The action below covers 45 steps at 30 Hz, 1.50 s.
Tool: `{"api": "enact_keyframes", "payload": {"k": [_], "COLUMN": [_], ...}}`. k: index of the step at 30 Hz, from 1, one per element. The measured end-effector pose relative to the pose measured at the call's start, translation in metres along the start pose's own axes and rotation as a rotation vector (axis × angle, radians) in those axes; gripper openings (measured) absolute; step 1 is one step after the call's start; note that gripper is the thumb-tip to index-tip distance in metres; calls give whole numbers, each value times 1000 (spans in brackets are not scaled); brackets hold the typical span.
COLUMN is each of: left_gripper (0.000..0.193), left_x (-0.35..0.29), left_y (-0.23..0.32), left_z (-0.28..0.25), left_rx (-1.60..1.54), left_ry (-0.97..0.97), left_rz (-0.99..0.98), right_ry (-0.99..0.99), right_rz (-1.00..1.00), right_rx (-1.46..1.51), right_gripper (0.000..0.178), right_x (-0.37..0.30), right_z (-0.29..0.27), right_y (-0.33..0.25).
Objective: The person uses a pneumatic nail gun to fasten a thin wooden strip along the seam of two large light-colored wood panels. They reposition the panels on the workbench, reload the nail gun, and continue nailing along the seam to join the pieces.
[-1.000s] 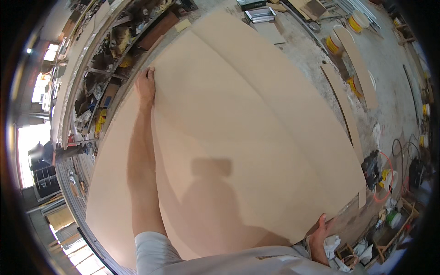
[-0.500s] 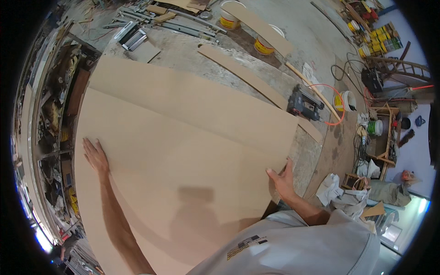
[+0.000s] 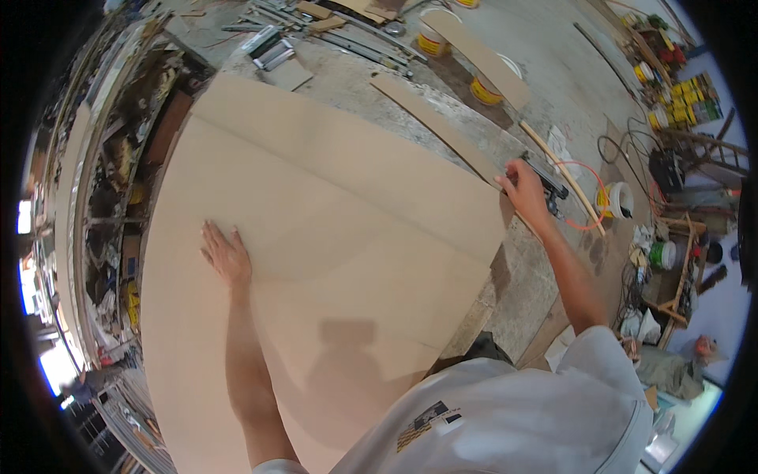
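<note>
A large tan fibreboard sheet (image 3: 371, 261) lies in front of me, with a straight seam or step running across its far part. My left hand (image 3: 227, 254) rests flat on its left half, fingers stretched out. At the far right corner of the sheet is my right hand (image 3: 525, 189). Its fingers are curled and the thumb points toward the corner; what they grip, if anything, is hidden. Just behind this hand lies a black nail gun (image 3: 553, 180), partly covered by it, with an orange hose (image 3: 604, 193) beside it.
A long board strip (image 3: 434, 122) lies beyond the sheet's far edge. A wooden stick (image 3: 560, 174) lies to the right. Metal rails (image 3: 339, 39) and a yellow-white bucket (image 3: 433, 39) are farther off. Cluttered shelving (image 3: 118, 213) stands along the left; cables and more buckets lie at right.
My right hand has left the sheet's near right edge and reached out to the far right corner by the nail gun. The left hand now lies farther right on the sheet; the view has shifted.
</note>
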<state>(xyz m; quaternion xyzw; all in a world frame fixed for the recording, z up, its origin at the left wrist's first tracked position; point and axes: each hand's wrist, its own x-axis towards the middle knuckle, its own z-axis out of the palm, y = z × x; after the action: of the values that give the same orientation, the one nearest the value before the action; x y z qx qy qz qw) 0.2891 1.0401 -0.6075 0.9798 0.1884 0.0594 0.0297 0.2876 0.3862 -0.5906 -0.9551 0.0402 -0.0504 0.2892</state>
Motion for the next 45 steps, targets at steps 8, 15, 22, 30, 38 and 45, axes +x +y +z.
{"api": "enact_keyframes", "payload": {"k": [8,15,22,30,38,45], "left_gripper": [74,74,71,68,54,51], "left_x": [1,-10,-3,-5,-10,-21], "left_y": [3,3,16,11,-8,-23], "left_z": [0,-23,-17,-22,-22,-30], "left_rx": [-2,-38,-61,-102,-590,-824], "left_ry": [25,41,25,43,177,412], "left_rz": [22,-13,-38,-18,-109,-196], "right_ry": [-270,-206,-134,10,-295,-294], "right_rz": [31,-39,-22,-434,-576,-694], "right_rx": [-274,-64,201,138,-37,-84], "right_gripper": [40,50,48,50,56,65], "right_x": [98,91,171,222,88,-55], "right_z": [88,105,137,130,192,275], "right_y": [82,21,-20,-274,-442,-462]}}
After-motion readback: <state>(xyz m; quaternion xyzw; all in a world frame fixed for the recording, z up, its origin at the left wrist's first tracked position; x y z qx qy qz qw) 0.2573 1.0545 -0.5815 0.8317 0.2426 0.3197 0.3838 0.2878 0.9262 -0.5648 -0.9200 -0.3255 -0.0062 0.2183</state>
